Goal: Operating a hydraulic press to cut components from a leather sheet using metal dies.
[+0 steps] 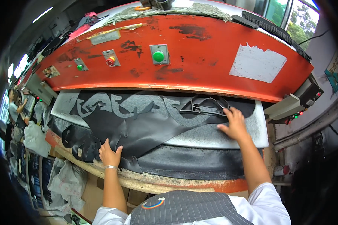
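Hands [109,154] [236,126] spread, left on black sheet [144,134], far edge hidden, right by metal die [196,108]

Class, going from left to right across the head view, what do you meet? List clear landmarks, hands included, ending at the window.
Small green button → left hand → large green button → metal frame → right hand → window.

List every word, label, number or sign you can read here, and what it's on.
Nothing reads clearly enough to quote.
Pale label on the red machine front: too small.
Lower white plastic bag: faint reddish print, blurred.
Greenish wall sign: too blurred.
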Demonstrator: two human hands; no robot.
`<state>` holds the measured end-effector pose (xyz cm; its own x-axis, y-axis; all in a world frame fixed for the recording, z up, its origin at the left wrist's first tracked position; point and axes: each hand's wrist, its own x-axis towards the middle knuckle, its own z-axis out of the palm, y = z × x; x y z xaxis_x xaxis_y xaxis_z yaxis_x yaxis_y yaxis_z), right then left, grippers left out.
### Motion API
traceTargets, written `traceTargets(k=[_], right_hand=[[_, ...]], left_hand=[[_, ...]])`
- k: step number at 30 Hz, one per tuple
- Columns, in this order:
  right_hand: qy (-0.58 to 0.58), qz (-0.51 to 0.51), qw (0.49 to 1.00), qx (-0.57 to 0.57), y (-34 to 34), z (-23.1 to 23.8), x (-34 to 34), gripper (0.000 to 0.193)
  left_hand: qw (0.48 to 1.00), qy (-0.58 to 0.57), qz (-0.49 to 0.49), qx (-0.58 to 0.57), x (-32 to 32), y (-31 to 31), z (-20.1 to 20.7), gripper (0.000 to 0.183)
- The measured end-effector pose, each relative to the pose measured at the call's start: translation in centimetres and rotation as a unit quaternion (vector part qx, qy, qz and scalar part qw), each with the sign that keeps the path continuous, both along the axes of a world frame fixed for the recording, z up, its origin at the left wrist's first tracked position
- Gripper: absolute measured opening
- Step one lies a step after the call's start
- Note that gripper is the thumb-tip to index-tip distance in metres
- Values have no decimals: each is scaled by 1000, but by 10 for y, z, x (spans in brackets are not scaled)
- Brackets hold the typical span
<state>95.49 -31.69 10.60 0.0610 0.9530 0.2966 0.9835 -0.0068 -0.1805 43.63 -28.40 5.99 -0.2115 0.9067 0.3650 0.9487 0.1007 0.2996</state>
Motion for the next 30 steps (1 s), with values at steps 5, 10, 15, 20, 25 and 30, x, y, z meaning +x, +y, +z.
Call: traceTargets(k=[5,10,15,20,25,30], right_hand=[[-13,-50,994,-95,45,6,10,90],[47,29,995,-82,44,-11,30,81],[-1,31,999,41,14,19,-11,67],[374,140,910,-111,-36,11,-102,68],[501,214,816,-194,-59,3,-241,63],[534,182,798,-213,-55,-11,-332,73]], left_hand=[[994,-12,52,-100,-27,-10,-8,37],[601,-798,-31,24,44,-56,23,14],[519,-853,-44,-27,69,-86,23,10],[443,-870,-194,-98,102,-76,25,35],[477,-811,-328,-85,87,-65,18,56],[571,-737,-350,-95,18,-38,29,88]])
